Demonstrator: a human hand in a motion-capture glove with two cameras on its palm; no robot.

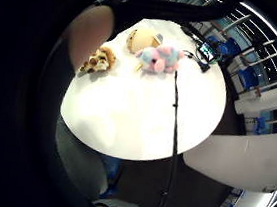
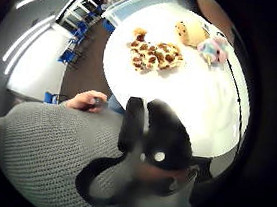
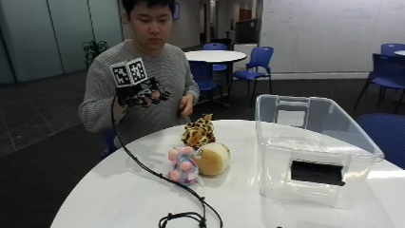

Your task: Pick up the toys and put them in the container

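Three plush toys, a giraffe (image 3: 198, 131), a pastel unicorn (image 3: 183, 166) and a tan round plush (image 3: 212, 159), huddle on the white table (image 3: 120, 190) beside one clear container (image 3: 313, 152), gloved right hand (image 3: 142, 96) raised, fingers relaxed, holding nothing.

We see three plush toys clustered together on the round white table (image 3: 114, 190): a brown-spotted giraffe (image 3: 198, 131) sitting upright at the back, a round tan plush (image 3: 213, 159) just in front of it, and a pink-and-blue pastel plush (image 3: 182, 166) touching the tan one's side. We count the clear plastic container (image 3: 316, 156) as empty, upright and open-topped, standing on the same table just beside the toys. A dark label shows on the wall of the container that faces the outside view.
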